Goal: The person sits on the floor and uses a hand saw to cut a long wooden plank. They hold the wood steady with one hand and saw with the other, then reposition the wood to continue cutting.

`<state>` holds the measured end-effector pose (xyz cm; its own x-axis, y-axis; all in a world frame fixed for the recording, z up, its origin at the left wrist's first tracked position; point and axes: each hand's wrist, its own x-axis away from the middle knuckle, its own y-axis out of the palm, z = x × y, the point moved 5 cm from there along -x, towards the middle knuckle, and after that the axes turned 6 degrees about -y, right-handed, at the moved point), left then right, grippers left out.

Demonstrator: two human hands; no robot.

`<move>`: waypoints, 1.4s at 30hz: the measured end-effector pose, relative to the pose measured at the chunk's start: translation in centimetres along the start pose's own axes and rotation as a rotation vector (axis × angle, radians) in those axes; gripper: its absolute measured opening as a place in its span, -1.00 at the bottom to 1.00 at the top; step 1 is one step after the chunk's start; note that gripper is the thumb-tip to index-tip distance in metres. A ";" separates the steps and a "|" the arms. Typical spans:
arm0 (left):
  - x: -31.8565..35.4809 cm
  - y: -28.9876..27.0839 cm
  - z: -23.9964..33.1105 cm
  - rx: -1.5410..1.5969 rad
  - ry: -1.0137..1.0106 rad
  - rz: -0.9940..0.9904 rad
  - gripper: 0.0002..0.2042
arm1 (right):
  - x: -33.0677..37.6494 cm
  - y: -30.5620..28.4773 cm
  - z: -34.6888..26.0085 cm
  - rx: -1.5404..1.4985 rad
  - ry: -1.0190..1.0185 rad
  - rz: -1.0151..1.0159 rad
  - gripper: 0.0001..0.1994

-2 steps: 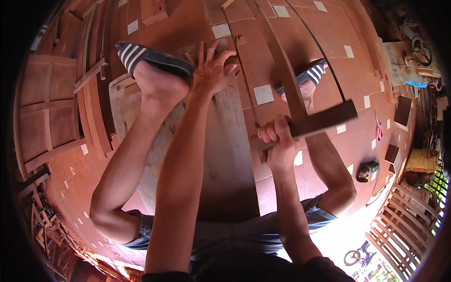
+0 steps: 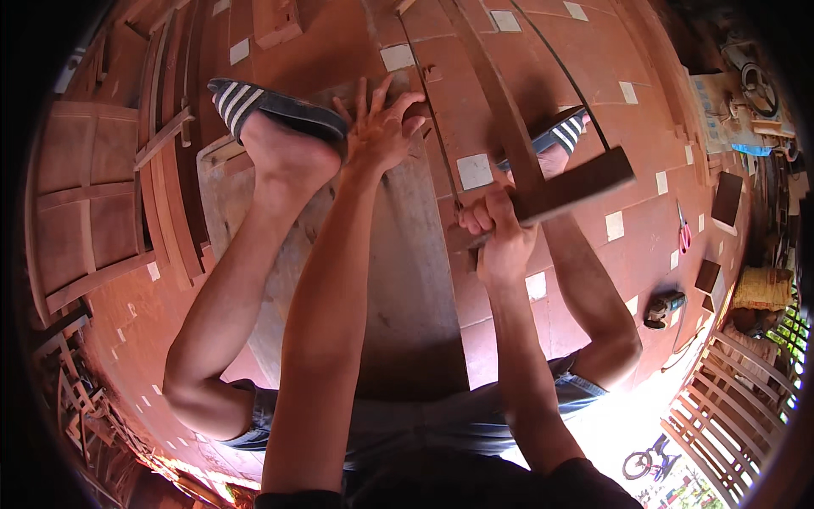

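Observation:
My right hand [image 2: 502,231] is closed around the near end of a wooden frame saw [image 2: 581,187]. Its crosspiece slants to the right, a long wooden middle bar runs away from me, and the thin blade stretches along the board's right side. On the far part of a worn wooden board [image 2: 407,280], between my legs, my left hand [image 2: 379,131] lies with fingers spread, close to the blade. Whatever is under that palm is hidden. My left foot, in a striped black slipper [image 2: 280,109], presses on the board beside this hand.
My other slippered foot [image 2: 555,153] is on the tiled floor beyond the saw's bar. Wooden panels and planks [image 2: 89,161] lean at the left. Red-handled scissors [image 2: 683,237] and a power tool [image 2: 664,310] lie to the right. A slatted wooden piece [image 2: 721,416] stands lower right.
My right hand and the frame saw have shifted a little away from me and slightly left. My left hand and both feet stay where they were.

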<state>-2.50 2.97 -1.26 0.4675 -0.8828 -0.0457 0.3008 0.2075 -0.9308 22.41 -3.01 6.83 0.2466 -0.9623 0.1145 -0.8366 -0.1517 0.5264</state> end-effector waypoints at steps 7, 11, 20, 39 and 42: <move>-1.0 -0.1 -1.7 -0.014 -0.027 0.014 -0.64 | 2.5 0.7 -1.0 0.103 0.089 0.064 -0.66; -1.4 -0.1 -0.1 -0.014 -0.027 -0.010 -0.64 | 11.8 -2.2 -5.9 0.119 0.010 0.028 -0.70; -0.6 0.4 -1.1 -0.014 0.010 0.018 -0.62 | 5.8 -1.9 -1.7 0.090 0.062 0.031 -0.64; -1.0 0.3 -1.1 -0.006 0.000 0.042 -0.63 | 8.4 -1.0 -3.6 0.184 0.037 0.059 -0.70; -0.6 0.4 -0.8 0.011 -0.022 0.013 -0.63 | 12.2 -0.9 -5.6 0.154 0.012 0.037 -0.71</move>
<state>-3.33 3.24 -1.92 0.4891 -0.8708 -0.0495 0.3041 0.2235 -0.9260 28.92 -13.30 12.48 0.2190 -0.9653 0.1418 -0.9100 -0.1497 0.3867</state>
